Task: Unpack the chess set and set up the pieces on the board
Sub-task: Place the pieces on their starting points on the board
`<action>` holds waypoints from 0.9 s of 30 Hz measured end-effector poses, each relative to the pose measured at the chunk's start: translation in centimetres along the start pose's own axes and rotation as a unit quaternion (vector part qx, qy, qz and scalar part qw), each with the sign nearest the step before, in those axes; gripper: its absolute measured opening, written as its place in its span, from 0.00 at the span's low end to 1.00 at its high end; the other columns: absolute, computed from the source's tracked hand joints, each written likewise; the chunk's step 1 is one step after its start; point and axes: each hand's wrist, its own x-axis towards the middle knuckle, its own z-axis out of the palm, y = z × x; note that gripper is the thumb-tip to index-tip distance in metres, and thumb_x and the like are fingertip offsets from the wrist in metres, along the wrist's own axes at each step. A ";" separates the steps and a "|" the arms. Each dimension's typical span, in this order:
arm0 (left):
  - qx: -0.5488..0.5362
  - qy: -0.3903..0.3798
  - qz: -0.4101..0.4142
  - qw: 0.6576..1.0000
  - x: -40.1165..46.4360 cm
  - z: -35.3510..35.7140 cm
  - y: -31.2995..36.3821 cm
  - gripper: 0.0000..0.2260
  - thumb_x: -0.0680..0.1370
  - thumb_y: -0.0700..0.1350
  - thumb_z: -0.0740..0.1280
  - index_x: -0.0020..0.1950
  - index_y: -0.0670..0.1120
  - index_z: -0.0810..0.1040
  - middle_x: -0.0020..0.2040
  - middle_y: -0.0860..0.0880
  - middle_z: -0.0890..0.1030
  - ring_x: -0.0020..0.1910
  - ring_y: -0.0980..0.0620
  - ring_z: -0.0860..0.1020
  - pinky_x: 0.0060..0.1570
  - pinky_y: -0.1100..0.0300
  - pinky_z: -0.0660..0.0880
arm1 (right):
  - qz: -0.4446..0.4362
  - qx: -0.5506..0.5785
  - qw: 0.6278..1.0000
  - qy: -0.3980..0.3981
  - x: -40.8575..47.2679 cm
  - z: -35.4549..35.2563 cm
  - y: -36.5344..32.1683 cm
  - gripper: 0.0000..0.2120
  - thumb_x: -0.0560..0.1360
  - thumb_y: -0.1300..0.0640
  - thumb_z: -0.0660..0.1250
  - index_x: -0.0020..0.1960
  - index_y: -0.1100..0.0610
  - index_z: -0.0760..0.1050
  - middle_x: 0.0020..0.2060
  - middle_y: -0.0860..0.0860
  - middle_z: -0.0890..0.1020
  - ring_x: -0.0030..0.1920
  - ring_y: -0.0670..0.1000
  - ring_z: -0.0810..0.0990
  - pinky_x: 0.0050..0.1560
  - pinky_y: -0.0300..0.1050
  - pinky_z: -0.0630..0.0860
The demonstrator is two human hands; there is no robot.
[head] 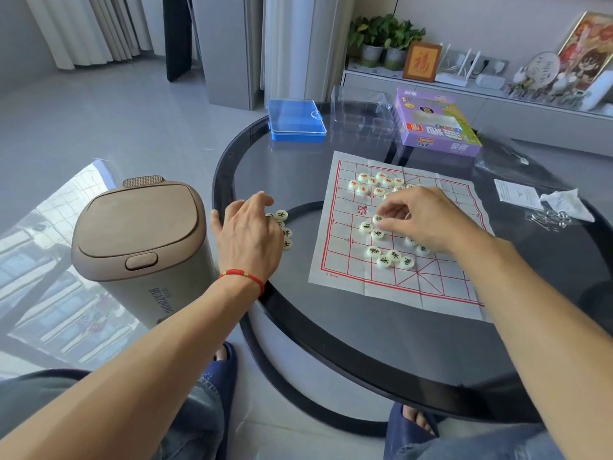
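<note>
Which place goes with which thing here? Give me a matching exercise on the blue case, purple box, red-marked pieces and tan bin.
Things:
1. blue plastic case
2. purple box
3. red-marked pieces
4. tan bin

Places:
A. on the far part of the paper board
B. on the floor, left of the glass table
C. at the table's far edge, left of the clear tray
D. on the table beyond the board, right of the clear tray

Pairs: 1-C, 2-D, 3-A, 4-B
</note>
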 end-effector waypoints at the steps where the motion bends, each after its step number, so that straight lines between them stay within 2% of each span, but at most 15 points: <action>1: 0.000 0.001 0.000 1.000 0.0 0.0 0.0 0.16 0.78 0.42 0.59 0.64 0.50 0.75 0.56 0.48 0.82 0.69 0.48 0.70 0.75 0.39 0.51 | 0.001 -0.007 1.000 -0.005 -0.2 0.2 0.1 0.09 0.74 0.52 0.76 0.55 0.50 0.85 0.44 0.43 0.83 0.45 0.41 0.80 0.53 0.45 0.81; 7: 0.001 0.003 0.001 1.000 0.0 0.1 -0.2 0.16 0.77 0.42 0.58 0.64 0.50 0.75 0.57 0.49 0.82 0.68 0.48 0.70 0.75 0.39 0.52 | 0.026 -0.017 0.999 0.029 -0.4 0.6 0.6 0.08 0.75 0.53 0.76 0.52 0.54 0.85 0.43 0.47 0.83 0.45 0.45 0.81 0.52 0.50 0.81; 12: -0.001 0.008 0.005 1.000 0.0 0.2 -0.2 0.17 0.77 0.42 0.57 0.63 0.50 0.75 0.57 0.49 0.82 0.68 0.48 0.70 0.74 0.40 0.52 | 0.044 -0.038 0.998 0.024 -0.3 0.7 0.3 0.09 0.77 0.50 0.74 0.53 0.54 0.85 0.45 0.49 0.83 0.49 0.50 0.81 0.54 0.54 0.81; 15: -0.021 0.016 -0.001 1.000 0.1 0.0 -0.2 0.21 0.73 0.43 0.54 0.63 0.49 0.76 0.59 0.49 0.82 0.67 0.47 0.71 0.74 0.41 0.54 | -0.022 0.007 0.998 0.054 -0.2 1.4 -2.2 0.08 0.79 0.52 0.71 0.55 0.54 0.85 0.48 0.49 0.84 0.50 0.49 0.81 0.55 0.50 0.79; 18: -0.049 0.031 -0.012 0.998 0.2 0.0 -0.3 0.23 0.70 0.41 0.53 0.61 0.48 0.77 0.59 0.49 0.82 0.65 0.46 0.73 0.73 0.41 0.57 | -0.124 0.042 0.991 0.022 0.6 3.2 -6.4 0.10 0.79 0.53 0.71 0.59 0.52 0.84 0.51 0.48 0.83 0.49 0.45 0.80 0.53 0.44 0.78; 20: -0.060 0.040 -0.014 0.997 0.3 0.1 -0.4 0.23 0.69 0.40 0.53 0.61 0.47 0.77 0.59 0.48 0.82 0.63 0.45 0.75 0.72 0.41 0.59 | -0.163 0.046 0.986 0.003 1.8 4.9 -8.6 0.10 0.79 0.53 0.72 0.59 0.51 0.83 0.52 0.47 0.82 0.48 0.46 0.80 0.53 0.45 0.78; 23: -0.075 0.050 -0.020 0.996 0.4 0.0 -0.7 0.24 0.68 0.40 0.52 0.60 0.46 0.77 0.58 0.48 0.82 0.60 0.44 0.77 0.70 0.42 0.61 | -0.170 0.043 0.984 0.018 3.7 6.8 -10.4 0.09 0.79 0.52 0.72 0.58 0.50 0.83 0.53 0.48 0.81 0.48 0.48 0.81 0.55 0.52 0.78; 27: -0.092 0.063 -0.029 0.993 0.5 -0.3 -0.6 0.25 0.68 0.40 0.51 0.59 0.45 0.78 0.56 0.47 0.83 0.56 0.43 0.76 0.68 0.45 0.64 | -0.150 0.053 0.987 0.004 5.3 7.5 -11.4 0.11 0.78 0.51 0.73 0.59 0.48 0.83 0.54 0.48 0.82 0.52 0.48 0.80 0.55 0.46 0.77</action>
